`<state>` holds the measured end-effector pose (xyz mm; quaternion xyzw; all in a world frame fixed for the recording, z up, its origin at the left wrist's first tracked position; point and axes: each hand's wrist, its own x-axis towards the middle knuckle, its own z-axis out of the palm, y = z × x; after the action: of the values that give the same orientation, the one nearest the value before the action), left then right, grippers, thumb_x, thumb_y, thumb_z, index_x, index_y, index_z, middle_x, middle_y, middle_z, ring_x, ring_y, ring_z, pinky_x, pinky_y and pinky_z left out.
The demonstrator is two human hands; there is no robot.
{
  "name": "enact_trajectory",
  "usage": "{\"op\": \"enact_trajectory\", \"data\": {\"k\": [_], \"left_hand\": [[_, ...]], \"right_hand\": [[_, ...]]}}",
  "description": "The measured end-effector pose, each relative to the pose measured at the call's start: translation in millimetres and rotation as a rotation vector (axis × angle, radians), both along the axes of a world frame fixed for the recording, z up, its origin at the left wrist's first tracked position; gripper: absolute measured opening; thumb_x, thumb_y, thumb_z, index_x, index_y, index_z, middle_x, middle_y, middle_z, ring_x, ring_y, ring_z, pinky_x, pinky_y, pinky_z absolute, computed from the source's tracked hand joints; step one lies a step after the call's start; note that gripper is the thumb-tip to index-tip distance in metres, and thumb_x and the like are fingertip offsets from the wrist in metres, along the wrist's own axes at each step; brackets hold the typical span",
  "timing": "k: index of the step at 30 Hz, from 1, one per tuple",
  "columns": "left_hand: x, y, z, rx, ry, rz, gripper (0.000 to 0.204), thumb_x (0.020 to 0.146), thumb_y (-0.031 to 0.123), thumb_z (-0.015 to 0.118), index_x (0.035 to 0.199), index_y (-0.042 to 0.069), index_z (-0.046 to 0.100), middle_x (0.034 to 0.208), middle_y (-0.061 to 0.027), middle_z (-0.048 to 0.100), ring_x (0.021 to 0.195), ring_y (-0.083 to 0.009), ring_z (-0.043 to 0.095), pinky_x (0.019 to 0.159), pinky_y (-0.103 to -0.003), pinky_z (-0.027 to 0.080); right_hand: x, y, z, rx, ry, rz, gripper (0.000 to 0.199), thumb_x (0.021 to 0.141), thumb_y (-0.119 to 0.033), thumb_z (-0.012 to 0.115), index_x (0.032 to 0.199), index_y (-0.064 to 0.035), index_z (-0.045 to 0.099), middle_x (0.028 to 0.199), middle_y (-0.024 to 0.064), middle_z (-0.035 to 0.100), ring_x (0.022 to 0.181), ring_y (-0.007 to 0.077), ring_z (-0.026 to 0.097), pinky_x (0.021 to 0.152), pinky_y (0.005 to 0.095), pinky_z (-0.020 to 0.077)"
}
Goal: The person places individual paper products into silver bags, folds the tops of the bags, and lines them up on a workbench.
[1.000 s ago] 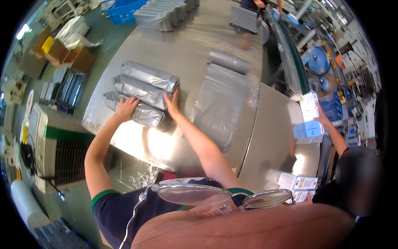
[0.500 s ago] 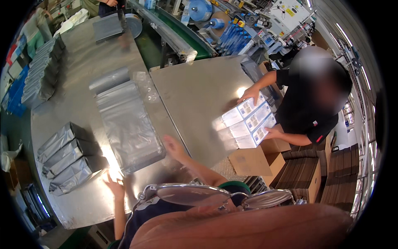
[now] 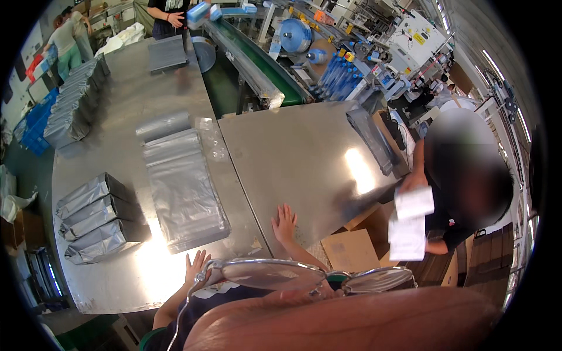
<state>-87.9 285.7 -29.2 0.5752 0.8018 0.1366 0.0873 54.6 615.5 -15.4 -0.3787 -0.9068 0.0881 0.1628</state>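
Nothing is held by the left hand (image 3: 196, 269) or right hand (image 3: 285, 226), both spread open, and the bags (image 3: 184, 193), centre-left in the frame, look light, soft, slippery, best pinched by an edge.

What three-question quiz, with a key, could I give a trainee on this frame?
1. How many grey wrapped packs lie side by side on the metal table, left of the flat grey plastic bags?

2. True or false: the person's right hand holds a wrapped pack.

3. Which is nearest the person's left hand?
A) the blue crate
B) the flat grey plastic bags
C) the green conveyor belt

Key: 1. Three. 2. False; it is open and empty. 3. B.
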Motion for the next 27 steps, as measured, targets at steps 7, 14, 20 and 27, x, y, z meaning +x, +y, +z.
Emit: {"op": "enact_trajectory", "data": {"k": [7,14,20,27], "left_hand": [[8,17,13,0.224,-0.059,0.114,0.043,0.070,0.022,0.051,0.109,0.007,0.043,0.115,-0.0150,0.037,0.109,-0.0286,0.034,0.089,-0.054,0.017],[51,132,80,0.414,-1.060,-0.242,0.025,0.080,0.019,0.047,0.099,0.003,0.049,0.096,-0.0117,0.050,0.091,-0.0204,0.048,0.077,-0.030,0.037],[75,148,158,0.504,-1.310,-0.225,0.017,0.076,0.016,0.054,0.087,0.005,0.050,0.086,-0.0047,0.046,0.079,-0.0116,0.046,0.066,-0.024,0.040],[70,111,187,0.392,-1.307,-0.270,0.017,0.071,0.014,0.060,0.085,0.007,0.052,0.082,-0.0023,0.045,0.072,-0.0104,0.047,0.060,-0.021,0.040]], "right_hand": [[1,6,-2,0.003,-0.012,-0.016,0.048,0.073,-0.024,0.052,0.116,-0.0093,0.036,0.126,0.0114,0.027,0.117,0.0248,0.024,0.094,0.0484,0.0142],[-14,5,-1,0.051,-0.115,-0.086,0.048,0.079,-0.027,0.044,0.122,-0.0125,0.029,0.129,0.0080,0.024,0.119,0.0229,0.021,0.095,0.0497,0.0133],[-38,-19,-2,-0.003,-0.298,-0.477,0.048,0.082,-0.028,0.035,0.126,-0.0172,0.021,0.134,0.0037,0.013,0.121,0.0215,0.017,0.094,0.0530,0.0103],[-37,-30,-27,-0.183,-0.271,-0.599,0.047,0.078,-0.023,0.042,0.122,-0.0160,0.028,0.128,0.0057,0.025,0.118,0.0214,0.023,0.094,0.0503,0.0138]]}}
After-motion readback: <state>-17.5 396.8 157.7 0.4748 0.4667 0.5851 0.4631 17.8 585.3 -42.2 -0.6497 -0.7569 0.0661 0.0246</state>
